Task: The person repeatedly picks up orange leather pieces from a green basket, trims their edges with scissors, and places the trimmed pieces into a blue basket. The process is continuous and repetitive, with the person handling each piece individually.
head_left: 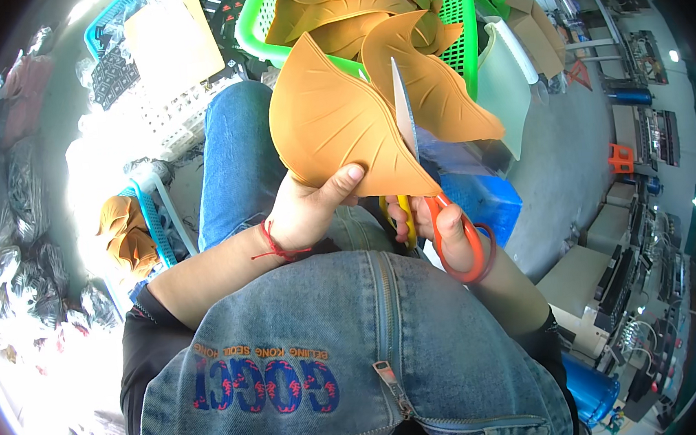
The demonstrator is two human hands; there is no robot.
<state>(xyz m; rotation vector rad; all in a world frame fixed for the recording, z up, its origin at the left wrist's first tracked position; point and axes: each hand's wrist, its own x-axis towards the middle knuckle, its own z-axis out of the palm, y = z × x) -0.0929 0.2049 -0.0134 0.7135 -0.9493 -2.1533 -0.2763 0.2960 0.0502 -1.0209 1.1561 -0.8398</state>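
Observation:
My left hand [314,208] is closed on a tan-orange, leaf-shaped sheet piece [333,129] with moulded vein lines; its right edge looks layered, like a few sheets together. The thumb presses on its lower face. In my right hand [445,224] are scissors [406,119] with one orange and one yellow handle loop. Their blades are spread, one in front along the right edge of the piece; the other is mostly hidden behind it, with a tip showing above. Another leaf-shaped piece [423,81] lies just beyond, over the rim of a green basket [469,44].
More orange pieces [340,9] fill the green basket. At left, a blue basket [152,225] stands by more orange pieces [126,235]. A pale green bin [509,82] and cardboard box [534,35] are at far right. Blue plastic [486,206] lies beside my right hand.

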